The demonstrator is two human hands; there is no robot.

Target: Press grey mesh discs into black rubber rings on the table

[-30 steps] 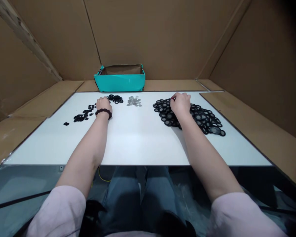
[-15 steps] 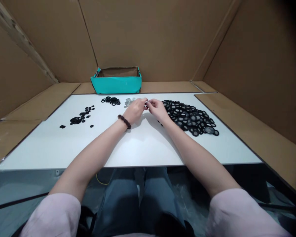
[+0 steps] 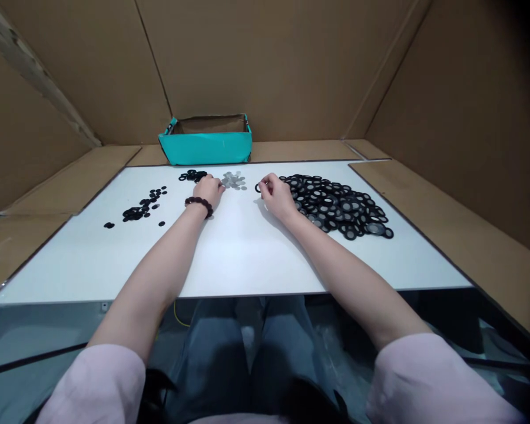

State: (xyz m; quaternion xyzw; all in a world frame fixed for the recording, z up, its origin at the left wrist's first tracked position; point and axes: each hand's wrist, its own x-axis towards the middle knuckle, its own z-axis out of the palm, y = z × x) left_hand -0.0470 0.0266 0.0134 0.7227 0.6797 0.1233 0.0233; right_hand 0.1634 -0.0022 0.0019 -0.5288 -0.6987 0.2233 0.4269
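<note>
My right hand [image 3: 277,193] rests on the white table [image 3: 242,247] at the left edge of a big heap of black rings with mesh centres [image 3: 340,203]. Its fingers pinch one black ring [image 3: 258,188]. My left hand [image 3: 209,189], with a dark bead bracelet at the wrist, lies with curled fingers beside a small pile of grey mesh discs [image 3: 233,179]. What its fingers hold, if anything, is hidden. A small cluster of black rings [image 3: 193,175] lies just behind it.
More small black rings [image 3: 141,209] are scattered at the left of the table. A teal box [image 3: 205,141] with an open top stands at the back. Brown cardboard walls [image 3: 269,65] enclose the table on three sides.
Half a second ago both hands met at the table's middle. They have since parted: the left went back to the grey discs, the right stays by the heap with a ring.
</note>
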